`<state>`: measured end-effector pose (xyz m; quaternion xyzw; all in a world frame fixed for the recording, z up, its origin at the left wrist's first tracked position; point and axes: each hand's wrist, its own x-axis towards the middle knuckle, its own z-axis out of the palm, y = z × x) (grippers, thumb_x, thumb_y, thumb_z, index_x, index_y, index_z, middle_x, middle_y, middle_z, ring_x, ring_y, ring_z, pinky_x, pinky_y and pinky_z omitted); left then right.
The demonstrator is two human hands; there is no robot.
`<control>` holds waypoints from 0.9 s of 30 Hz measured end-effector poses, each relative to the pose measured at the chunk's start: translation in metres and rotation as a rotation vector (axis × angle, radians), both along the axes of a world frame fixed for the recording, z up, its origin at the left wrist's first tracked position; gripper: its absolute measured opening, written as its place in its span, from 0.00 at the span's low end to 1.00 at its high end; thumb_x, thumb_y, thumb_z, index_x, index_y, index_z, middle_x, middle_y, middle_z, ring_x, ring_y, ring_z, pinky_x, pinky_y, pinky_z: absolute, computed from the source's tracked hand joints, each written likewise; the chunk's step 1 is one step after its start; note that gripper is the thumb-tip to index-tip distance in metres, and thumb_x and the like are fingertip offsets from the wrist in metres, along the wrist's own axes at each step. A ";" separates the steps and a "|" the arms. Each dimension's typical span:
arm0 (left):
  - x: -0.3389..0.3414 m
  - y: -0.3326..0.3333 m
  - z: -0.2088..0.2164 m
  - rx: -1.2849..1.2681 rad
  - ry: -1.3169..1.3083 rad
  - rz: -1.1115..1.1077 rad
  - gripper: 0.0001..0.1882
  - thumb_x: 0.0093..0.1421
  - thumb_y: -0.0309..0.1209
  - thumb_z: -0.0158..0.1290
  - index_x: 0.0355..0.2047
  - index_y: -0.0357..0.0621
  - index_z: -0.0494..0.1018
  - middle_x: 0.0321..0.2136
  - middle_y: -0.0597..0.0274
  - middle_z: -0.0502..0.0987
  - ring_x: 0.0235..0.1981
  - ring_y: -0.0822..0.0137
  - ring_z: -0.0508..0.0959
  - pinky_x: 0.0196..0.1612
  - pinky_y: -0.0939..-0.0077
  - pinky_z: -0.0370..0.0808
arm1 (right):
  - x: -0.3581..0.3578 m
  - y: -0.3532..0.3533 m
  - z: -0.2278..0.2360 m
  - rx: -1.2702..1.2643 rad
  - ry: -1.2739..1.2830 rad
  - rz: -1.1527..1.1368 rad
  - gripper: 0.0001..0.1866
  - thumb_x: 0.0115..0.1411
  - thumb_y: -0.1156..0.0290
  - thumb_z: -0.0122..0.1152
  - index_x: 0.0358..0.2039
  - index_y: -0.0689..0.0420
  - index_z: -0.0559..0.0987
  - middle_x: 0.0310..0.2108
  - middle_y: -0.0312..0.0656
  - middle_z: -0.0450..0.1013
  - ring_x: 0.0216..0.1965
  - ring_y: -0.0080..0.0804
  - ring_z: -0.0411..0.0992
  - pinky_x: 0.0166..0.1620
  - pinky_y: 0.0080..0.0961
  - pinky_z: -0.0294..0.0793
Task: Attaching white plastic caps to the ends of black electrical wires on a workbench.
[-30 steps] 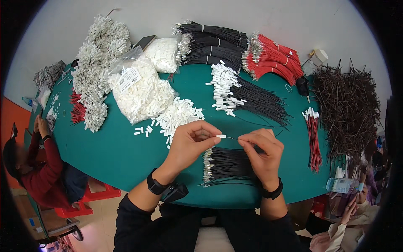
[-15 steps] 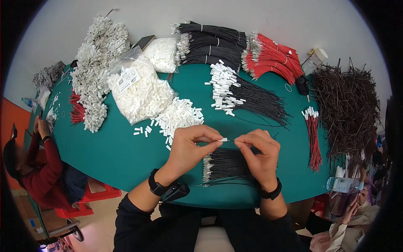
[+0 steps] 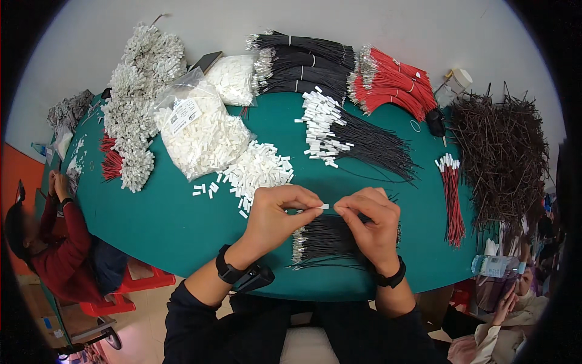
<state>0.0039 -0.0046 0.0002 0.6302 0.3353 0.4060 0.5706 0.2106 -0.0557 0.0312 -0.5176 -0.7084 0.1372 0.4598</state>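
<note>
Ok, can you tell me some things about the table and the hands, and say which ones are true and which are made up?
1. The left hand pinches a small white connector at its fingertips. True.
2. The right hand rests flat on the green table. False: it is raised, with its fingertips brought close to the connector, above a bundle of black wires.
3. A clear bag of white connectors lies on the table. True.
4. The red wires lie right under the hands. False: they lie at the far side of the table.
5. Both wrists are bare. False: each wears a black band.
</note>
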 end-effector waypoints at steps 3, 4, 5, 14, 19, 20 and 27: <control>-0.001 0.001 0.001 -0.088 -0.001 -0.012 0.06 0.56 0.13 0.64 0.35 0.29 0.82 0.40 0.52 0.84 0.40 0.68 0.85 0.49 0.75 0.84 | 0.001 -0.001 0.002 -0.014 -0.029 0.009 0.06 0.52 0.78 0.73 0.31 0.56 0.85 0.27 0.36 0.79 0.30 0.34 0.76 0.38 0.30 0.67; -0.001 0.002 0.005 -0.087 0.001 -0.010 0.06 0.56 0.13 0.64 0.35 0.29 0.82 0.40 0.52 0.84 0.40 0.68 0.85 0.49 0.75 0.84 | 0.002 -0.002 0.002 -0.034 -0.054 0.017 0.06 0.53 0.77 0.73 0.32 0.56 0.85 0.29 0.36 0.79 0.33 0.35 0.77 0.40 0.30 0.67; 0.002 0.003 0.010 -0.086 0.008 0.018 0.07 0.55 0.14 0.66 0.35 0.31 0.82 0.41 0.53 0.84 0.42 0.66 0.85 0.50 0.73 0.83 | 0.006 0.000 0.003 -0.035 -0.052 0.016 0.06 0.53 0.77 0.73 0.32 0.56 0.85 0.29 0.36 0.79 0.33 0.35 0.77 0.40 0.30 0.67; -0.029 0.025 0.000 0.627 0.741 -0.040 0.10 0.43 0.24 0.71 0.28 0.46 0.84 0.33 0.64 0.78 0.41 0.58 0.76 0.47 0.62 0.72 | 0.023 0.013 -0.018 -0.228 -0.369 0.203 0.12 0.53 0.74 0.71 0.38 0.59 0.82 0.37 0.42 0.76 0.41 0.46 0.74 0.48 0.41 0.73; -0.024 0.018 -0.008 0.741 0.931 -0.067 0.07 0.45 0.24 0.68 0.26 0.45 0.82 0.29 0.64 0.73 0.39 0.57 0.74 0.46 0.61 0.72 | 0.004 0.004 -0.023 -0.310 -0.441 0.238 0.04 0.56 0.74 0.68 0.29 0.58 0.81 0.30 0.41 0.75 0.37 0.43 0.74 0.45 0.39 0.74; -0.024 0.020 -0.009 0.739 0.931 -0.062 0.07 0.45 0.24 0.68 0.26 0.45 0.82 0.29 0.64 0.73 0.39 0.57 0.74 0.46 0.61 0.72 | 0.005 0.005 -0.023 -0.309 -0.443 0.241 0.04 0.56 0.74 0.68 0.29 0.58 0.81 0.30 0.41 0.75 0.37 0.43 0.74 0.45 0.39 0.74; -0.021 0.026 0.008 -0.025 0.187 0.045 0.03 0.62 0.24 0.63 0.36 0.39 0.82 0.32 0.61 0.84 0.32 0.71 0.82 0.34 0.77 0.77 | 0.013 0.006 -0.018 -0.280 -0.262 0.289 0.04 0.56 0.78 0.68 0.32 0.61 0.82 0.33 0.43 0.80 0.36 0.43 0.77 0.42 0.35 0.77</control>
